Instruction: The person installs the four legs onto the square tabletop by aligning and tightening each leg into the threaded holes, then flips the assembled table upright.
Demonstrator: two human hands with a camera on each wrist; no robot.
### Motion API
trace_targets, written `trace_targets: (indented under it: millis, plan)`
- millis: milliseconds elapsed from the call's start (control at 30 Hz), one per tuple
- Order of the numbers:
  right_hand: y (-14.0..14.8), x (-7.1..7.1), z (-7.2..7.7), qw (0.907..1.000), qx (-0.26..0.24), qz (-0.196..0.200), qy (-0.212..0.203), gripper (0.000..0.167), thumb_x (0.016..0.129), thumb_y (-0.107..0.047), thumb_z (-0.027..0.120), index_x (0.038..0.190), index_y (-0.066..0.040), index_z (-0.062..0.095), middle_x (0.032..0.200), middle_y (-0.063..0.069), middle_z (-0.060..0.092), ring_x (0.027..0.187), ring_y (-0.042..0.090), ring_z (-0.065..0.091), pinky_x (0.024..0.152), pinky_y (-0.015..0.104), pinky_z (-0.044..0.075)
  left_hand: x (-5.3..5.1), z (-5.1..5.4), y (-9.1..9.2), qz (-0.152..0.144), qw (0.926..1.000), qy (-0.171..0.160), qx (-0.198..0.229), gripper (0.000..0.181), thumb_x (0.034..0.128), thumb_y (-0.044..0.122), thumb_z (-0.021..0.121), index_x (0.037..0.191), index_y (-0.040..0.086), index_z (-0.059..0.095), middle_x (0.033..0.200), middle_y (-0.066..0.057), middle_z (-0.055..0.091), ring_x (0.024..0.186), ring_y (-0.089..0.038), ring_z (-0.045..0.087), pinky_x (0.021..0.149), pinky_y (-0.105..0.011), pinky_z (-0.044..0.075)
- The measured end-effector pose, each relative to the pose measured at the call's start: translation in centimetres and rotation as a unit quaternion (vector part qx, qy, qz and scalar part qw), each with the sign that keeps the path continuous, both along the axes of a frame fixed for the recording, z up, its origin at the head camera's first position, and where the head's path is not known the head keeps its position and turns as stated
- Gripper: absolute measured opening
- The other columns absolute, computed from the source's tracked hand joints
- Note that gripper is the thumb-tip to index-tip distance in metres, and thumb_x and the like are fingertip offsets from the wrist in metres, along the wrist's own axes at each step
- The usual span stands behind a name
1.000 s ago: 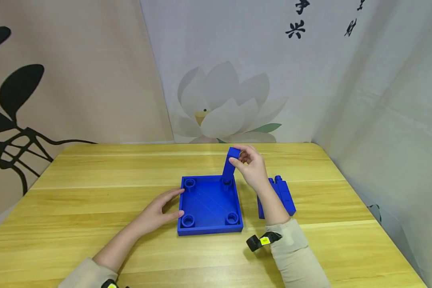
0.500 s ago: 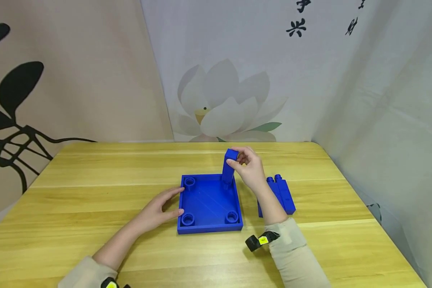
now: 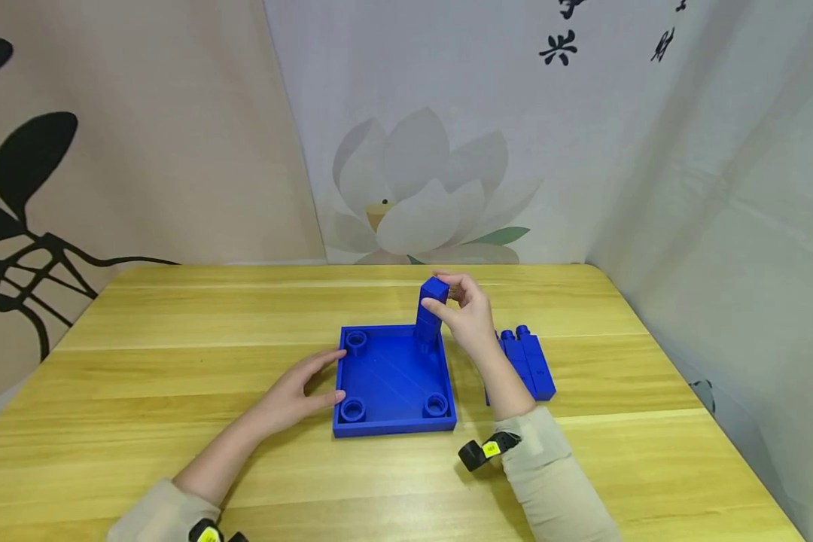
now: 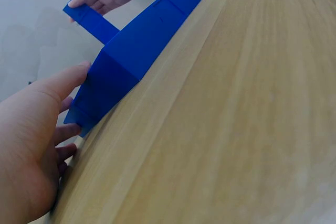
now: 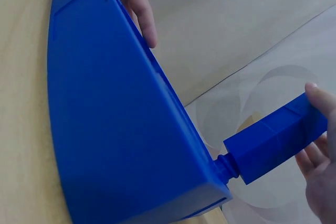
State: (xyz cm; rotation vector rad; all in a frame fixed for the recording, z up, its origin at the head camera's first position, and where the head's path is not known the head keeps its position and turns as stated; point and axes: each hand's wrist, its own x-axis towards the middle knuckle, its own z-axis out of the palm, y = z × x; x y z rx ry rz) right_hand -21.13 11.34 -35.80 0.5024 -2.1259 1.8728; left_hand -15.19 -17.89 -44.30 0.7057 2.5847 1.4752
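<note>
A blue square panel (image 3: 394, 376) with raised rims lies on the table, with round sockets at its corners. Over its far right corner socket stands a blue square leg (image 3: 430, 310), nearly upright. My right hand (image 3: 470, 312) pinches the leg near its top between thumb and fingers. In the right wrist view, the narrow threaded end (image 5: 227, 166) of the leg shows at the panel's corner. My left hand (image 3: 291, 395) touches the panel's left side with extended thumb and fingers; the left wrist view has the thumb (image 4: 73, 80) against that side.
More blue legs (image 3: 535, 365) lie side by side on the wooden table (image 3: 278, 301), right of the panel, partly behind my right forearm. A curtain (image 3: 244, 150) with printed flowers and characters hangs beyond the table's far edge.
The leg has gone from tilted to nearly upright and turned about its length, with its lower end further down over the socket. My left hand keeps its place on the panel.
</note>
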Motion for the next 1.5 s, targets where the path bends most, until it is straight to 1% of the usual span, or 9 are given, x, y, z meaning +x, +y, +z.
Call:
trace_targets:
  millis: [133, 333, 600, 800, 1000, 1133, 1267, 1367, 1500]
  plan:
    - [0.2, -1.2, -1.5, 0.9978, -0.052, 0.033, -0.022, 0.034, 0.085, 0.006, 0.068, 0.114, 0.011, 0.05, 0.121, 0.024, 0.06, 0.098, 0.014, 0.062, 0.083, 0.024, 0.05, 0.0, -0.1, 0.0, 0.001, 1.0, 0.001, -0.001, 0.067, 0.0871, 0.029, 0.072, 0.144, 0.009, 0.043, 0.146, -0.018, 0.038, 0.134, -0.038, 0.032, 0.107, -0.053, 0.027]
    - [0.6, -2.0, -2.7, 0.997, -0.057, 0.014, -0.05, 0.042, 0.084, 0.002, 0.07, 0.122, 0.005, 0.052, 0.115, 0.02, 0.063, 0.095, 0.013, 0.062, 0.08, 0.024, 0.05, -0.1, -0.2, 0.0, -0.001, 1.0, 0.002, 0.003, 0.067, 0.0869, 0.028, 0.073, 0.144, 0.008, 0.043, 0.146, -0.018, 0.039, 0.134, -0.037, 0.033, 0.107, -0.051, 0.027]
    - [0.8, -2.0, -2.8, 0.9968, -0.05, 0.007, -0.061, 0.051, 0.083, 0.0, 0.072, 0.132, 0.0, 0.055, 0.122, 0.018, 0.062, 0.099, 0.017, 0.062, 0.083, 0.027, 0.051, 0.0, -0.2, 0.0, -0.003, 1.0, 0.002, 0.009, 0.067, 0.0869, 0.027, 0.073, 0.143, 0.008, 0.043, 0.146, -0.018, 0.039, 0.135, -0.037, 0.032, 0.108, -0.051, 0.027]
    - [0.3, -1.9, -2.7, 0.9957, -0.069, -0.003, -0.063, 0.048, 0.08, 0.003, 0.074, 0.126, 0.002, 0.058, 0.118, 0.019, 0.063, 0.098, 0.015, 0.062, 0.081, 0.025, 0.051, 0.0, -0.2, 0.0, -0.002, 1.0, 0.001, 0.009, 0.067, 0.0869, 0.027, 0.073, 0.143, 0.007, 0.043, 0.146, -0.018, 0.039, 0.135, -0.037, 0.032, 0.108, -0.052, 0.027]
    - [-0.5, -1.6, -2.7, 0.9949, -0.078, -0.035, -0.054, 0.044, 0.077, 0.006, 0.077, 0.116, 0.002, 0.056, 0.103, 0.008, 0.064, 0.091, 0.015, 0.059, 0.075, 0.023, 0.048, 0.1, 0.0, 0.1, -0.003, 1.0, 0.0, 0.008, 0.066, 0.0873, 0.027, 0.072, 0.143, 0.007, 0.043, 0.146, -0.018, 0.039, 0.135, -0.038, 0.032, 0.108, -0.053, 0.027]
    - [-1.0, -1.5, -2.6, 0.9939, -0.079, -0.048, -0.061, 0.045, 0.077, 0.003, 0.078, 0.115, 0.001, 0.054, 0.099, 0.006, 0.06, 0.09, 0.017, 0.057, 0.075, 0.023, 0.047, 0.1, 0.0, 0.1, 0.0, 1.0, -0.001, 0.006, 0.066, 0.0871, 0.028, 0.072, 0.143, 0.008, 0.043, 0.146, -0.019, 0.038, 0.135, -0.038, 0.031, 0.108, -0.052, 0.026]
    - [-0.9, -1.6, -2.7, 0.9954, -0.062, -0.034, -0.064, 0.045, 0.08, 0.0, 0.076, 0.119, 0.001, 0.054, 0.103, 0.007, 0.059, 0.091, 0.018, 0.054, 0.077, 0.024, 0.044, 0.1, 0.0, 0.0, 0.003, 1.0, -0.003, 0.002, 0.067, 0.087, 0.029, 0.072, 0.144, 0.009, 0.043, 0.146, -0.019, 0.037, 0.135, -0.038, 0.031, 0.108, -0.053, 0.026]
    - [-0.4, -1.7, -2.7, 0.9967, -0.04, -0.016, -0.069, 0.047, 0.083, -0.003, 0.074, 0.125, -0.002, 0.054, 0.114, 0.009, 0.061, 0.096, 0.016, 0.054, 0.079, 0.025, 0.044, 0.1, 0.0, 0.0, 0.004, 1.0, -0.005, -0.001, 0.067, 0.0871, 0.031, 0.072, 0.144, 0.011, 0.043, 0.147, -0.02, 0.036, 0.135, -0.039, 0.03, 0.107, -0.054, 0.027]
    - [0.6, -1.9, -2.7, 0.9958, -0.037, 0.04, -0.073, 0.051, 0.088, -0.004, 0.069, 0.135, -0.002, 0.05, 0.127, 0.015, 0.059, 0.109, 0.024, 0.056, 0.087, 0.028, 0.047, 0.1, 0.0, 0.0, 0.005, 0.9999, -0.009, -0.001, 0.067, 0.0871, 0.031, 0.072, 0.145, 0.012, 0.043, 0.148, -0.021, 0.034, 0.136, -0.04, 0.028, 0.107, -0.055, 0.025]
